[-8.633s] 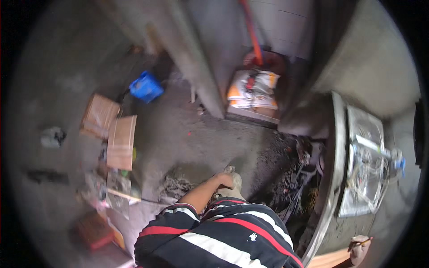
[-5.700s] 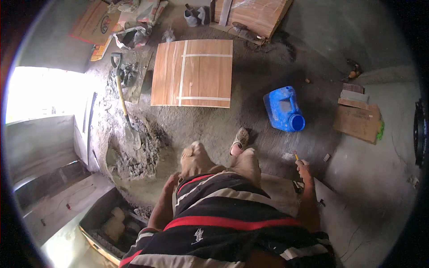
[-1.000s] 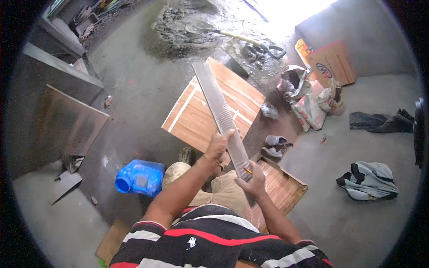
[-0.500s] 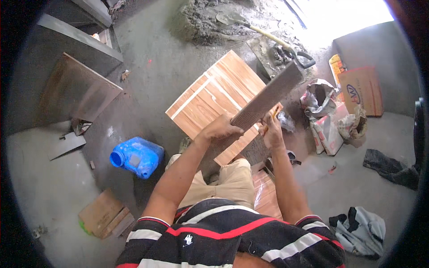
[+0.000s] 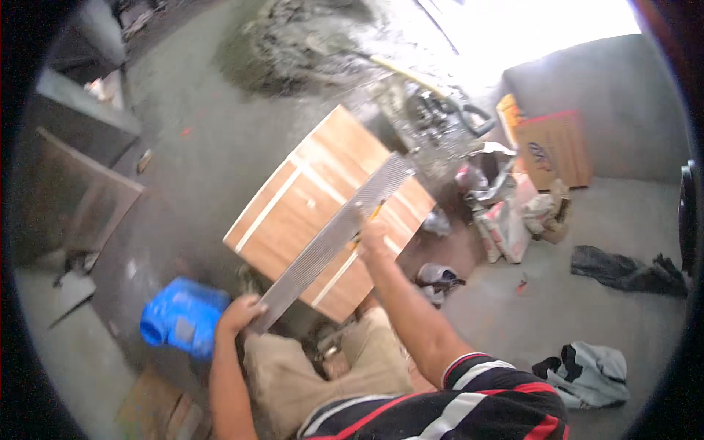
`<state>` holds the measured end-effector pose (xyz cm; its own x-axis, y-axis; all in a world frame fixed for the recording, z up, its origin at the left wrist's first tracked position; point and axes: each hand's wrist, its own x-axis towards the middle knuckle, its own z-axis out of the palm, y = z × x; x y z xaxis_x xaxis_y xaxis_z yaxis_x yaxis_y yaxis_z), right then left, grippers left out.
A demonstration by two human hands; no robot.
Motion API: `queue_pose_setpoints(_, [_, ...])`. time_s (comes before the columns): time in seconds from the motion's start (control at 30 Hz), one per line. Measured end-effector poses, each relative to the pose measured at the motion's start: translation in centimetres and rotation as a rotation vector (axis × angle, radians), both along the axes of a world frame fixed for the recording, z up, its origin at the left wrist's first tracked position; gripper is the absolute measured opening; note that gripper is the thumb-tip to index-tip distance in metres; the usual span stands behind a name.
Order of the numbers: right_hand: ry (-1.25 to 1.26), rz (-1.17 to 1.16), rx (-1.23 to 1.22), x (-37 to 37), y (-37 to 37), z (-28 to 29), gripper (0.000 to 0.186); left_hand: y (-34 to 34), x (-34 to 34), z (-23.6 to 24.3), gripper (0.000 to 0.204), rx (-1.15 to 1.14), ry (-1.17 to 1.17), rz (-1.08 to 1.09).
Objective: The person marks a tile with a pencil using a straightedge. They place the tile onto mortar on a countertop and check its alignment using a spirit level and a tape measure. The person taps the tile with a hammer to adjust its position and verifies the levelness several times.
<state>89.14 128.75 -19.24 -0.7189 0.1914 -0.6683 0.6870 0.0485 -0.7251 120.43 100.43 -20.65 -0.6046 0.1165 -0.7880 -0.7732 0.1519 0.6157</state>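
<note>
A long grey tile strip (image 5: 315, 260) with a ribbed face lies slantwise across a wood-patterned tile (image 5: 282, 209) marked with pale crossing bands. At the strip's near lower end, my left hand (image 5: 240, 315) has its fingers closed over the edge. My right hand (image 5: 375, 240) is beside the strip's right edge, above the wood-patterned tile, closed on a thin yellow pencil (image 5: 378, 211). The pencil's tip is too blurred to make out. Below the tile, my knees in beige trousers (image 5: 286, 374) are bent.
A blue jug (image 5: 183, 315) stands just left of my left hand. Ahead lie wet mortar (image 5: 293, 51) and a shovel (image 5: 411, 73). On the right are torn bags (image 5: 502, 227), a cardboard box (image 5: 554, 150), a dark cloth (image 5: 623, 270) and a grey garment (image 5: 594, 374). A board (image 5: 88, 191) leans at left.
The ribbed strip has come down from a raised tilt onto the wood-patterned tile. My left hand has slid left and nearer, to its lower end; my right hand has moved left with the pencil.
</note>
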Motion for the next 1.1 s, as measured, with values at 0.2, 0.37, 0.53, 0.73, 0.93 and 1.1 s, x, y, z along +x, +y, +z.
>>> queue_pose_setpoints(0.2, [-0.07,-0.014,0.099,-3.9,0.3,-12.6,0.052,-1.6,-1.9,-6.6,0.021,-0.147,-0.026,0.402])
queue_pose_setpoints(0.37, [-0.091,0.003,0.096,-5.8,-4.8,-17.5,0.043,-3.7,-1.1,-12.6,0.027,-0.296,0.054,0.562])
queue_pose_setpoints(0.53, [-0.081,-0.008,0.042,-6.0,-9.3,-18.6,0.034,-4.5,-2.0,-14.1,0.029,-0.36,-0.017,0.604])
queue_pose_setpoints(0.73, [-0.099,0.029,-0.016,-7.7,-10.5,-20.0,0.028,-4.1,-2.0,-17.7,0.029,-0.315,-0.025,0.685])
queue_pose_setpoints(0.93, [-0.068,0.375,0.259,-9.6,-10.4,-22.0,0.04,-4.4,-1.8,-20.3,0.027,-0.296,-0.024,0.711])
queue_pose_setpoints(1.1, [-0.178,0.572,0.462,-11.1,-10.8,-23.3,0.049,-5.3,-1.7,-19.9,0.027,-0.27,-0.051,0.733])
